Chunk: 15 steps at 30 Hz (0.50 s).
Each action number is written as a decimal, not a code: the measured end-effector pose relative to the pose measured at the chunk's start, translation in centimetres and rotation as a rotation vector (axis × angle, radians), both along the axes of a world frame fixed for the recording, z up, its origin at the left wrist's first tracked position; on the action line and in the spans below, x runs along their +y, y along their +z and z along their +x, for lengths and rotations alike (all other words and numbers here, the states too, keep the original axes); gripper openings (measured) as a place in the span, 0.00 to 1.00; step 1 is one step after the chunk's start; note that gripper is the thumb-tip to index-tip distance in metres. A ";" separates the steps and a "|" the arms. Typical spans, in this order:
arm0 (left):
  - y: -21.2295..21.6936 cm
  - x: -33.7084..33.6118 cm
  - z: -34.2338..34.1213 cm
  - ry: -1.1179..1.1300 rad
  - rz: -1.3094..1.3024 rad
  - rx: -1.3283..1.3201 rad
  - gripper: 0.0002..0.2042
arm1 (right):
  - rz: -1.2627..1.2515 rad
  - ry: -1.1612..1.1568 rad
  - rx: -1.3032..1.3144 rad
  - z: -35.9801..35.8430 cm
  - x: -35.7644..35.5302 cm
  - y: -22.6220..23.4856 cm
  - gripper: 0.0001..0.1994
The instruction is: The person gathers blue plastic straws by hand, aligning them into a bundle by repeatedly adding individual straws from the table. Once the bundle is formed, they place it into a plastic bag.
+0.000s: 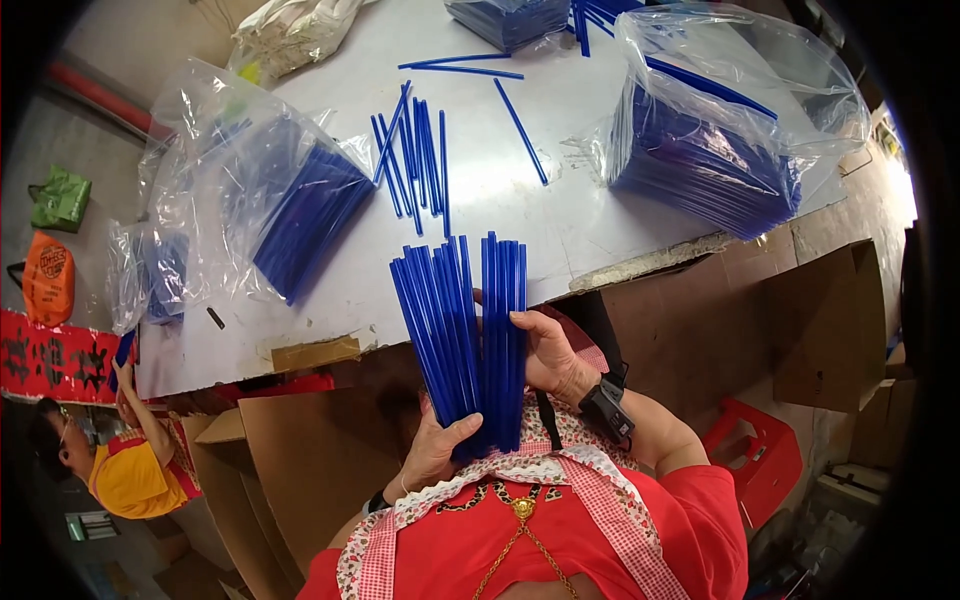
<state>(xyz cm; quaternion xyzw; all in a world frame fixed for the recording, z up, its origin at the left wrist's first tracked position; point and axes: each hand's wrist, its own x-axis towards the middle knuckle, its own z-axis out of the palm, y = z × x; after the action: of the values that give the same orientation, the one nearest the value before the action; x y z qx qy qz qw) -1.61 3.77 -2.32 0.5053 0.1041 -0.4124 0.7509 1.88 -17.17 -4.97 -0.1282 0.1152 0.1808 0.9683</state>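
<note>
A bundle of long, thin blue plastic tubes [437,325] stands in front of my body, fanned into two clusters with a narrow gap between them at the top. My left hand [436,447] grips the lower end of the bundle, thumb across the front. Around the right cluster of tubes [504,345], my right hand [550,350] is closed, its thumb on the side and its other fingers mostly hidden behind. Just beyond, loose blue tubes [424,160] lie spread on the white table [560,235].
Clear plastic bags of blue tubes lie on the table, one at left [312,205] and one at right [700,150]. Another pack [505,20] sits at the far edge. Cardboard boxes [310,455] and a red plastic stool [755,455] stand below. A person in yellow [135,480] works at left.
</note>
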 end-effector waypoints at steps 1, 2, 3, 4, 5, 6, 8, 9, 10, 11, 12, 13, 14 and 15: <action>0.0 0.1 0.0 0.003 0.000 0.001 0.28 | 0.012 0.004 0.000 0.0 0.0 -0.2 0.27; -0.1 0.1 0.0 -0.001 0.005 -0.009 0.27 | 0.023 0.007 -0.001 0.1 0.1 -0.4 0.27; -0.1 0.2 0.0 -0.006 0.011 -0.020 0.27 | 0.035 0.009 -0.002 0.1 0.1 -0.6 0.28; -0.1 0.2 0.0 -0.011 0.017 -0.030 0.27 | 0.035 0.010 -0.001 0.1 0.1 -0.7 0.28; -0.1 0.2 0.0 -0.010 0.018 -0.030 0.27 | 0.033 0.017 0.007 0.1 0.1 -0.9 0.29; 0.0 0.2 0.0 0.000 0.019 -0.023 0.26 | 0.030 0.025 0.015 0.1 0.1 -1.0 0.30; 0.1 0.1 -0.1 0.022 0.022 -0.011 0.25 | 0.027 0.032 0.023 0.1 0.1 -0.9 0.30; 0.1 0.1 -0.1 0.023 0.022 -0.010 0.25 | 0.021 0.032 0.020 0.1 0.1 -0.6 0.31; 0.1 0.1 -0.1 0.033 0.031 -0.011 0.24 | 0.016 0.032 0.017 0.1 0.1 -0.3 0.32; 0.0 0.2 -0.1 0.043 0.039 -0.012 0.24 | 0.010 0.033 0.014 0.1 0.1 -0.2 0.32; 0.0 0.2 -0.1 0.053 0.048 -0.014 0.23 | 0.010 0.033 0.014 0.2 0.1 -0.2 0.32; 0.1 0.1 -0.1 0.053 0.048 -0.014 0.23 | 0.022 0.027 -0.001 0.2 0.1 -0.2 0.32; 0.2 0.1 -0.1 0.059 0.053 -0.012 0.24 | 0.033 0.021 -0.016 0.2 0.1 -0.2 0.33; 0.3 0.0 -0.1 0.065 0.058 -0.010 0.24 | 0.044 0.015 -0.031 0.2 0.1 -0.2 0.33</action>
<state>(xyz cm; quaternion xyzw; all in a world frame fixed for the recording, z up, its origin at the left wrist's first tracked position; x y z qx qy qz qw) -1.70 3.76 -2.03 0.5254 0.1288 -0.3820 0.7493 2.08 -17.09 -5.17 -0.1104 0.0953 0.1888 0.9711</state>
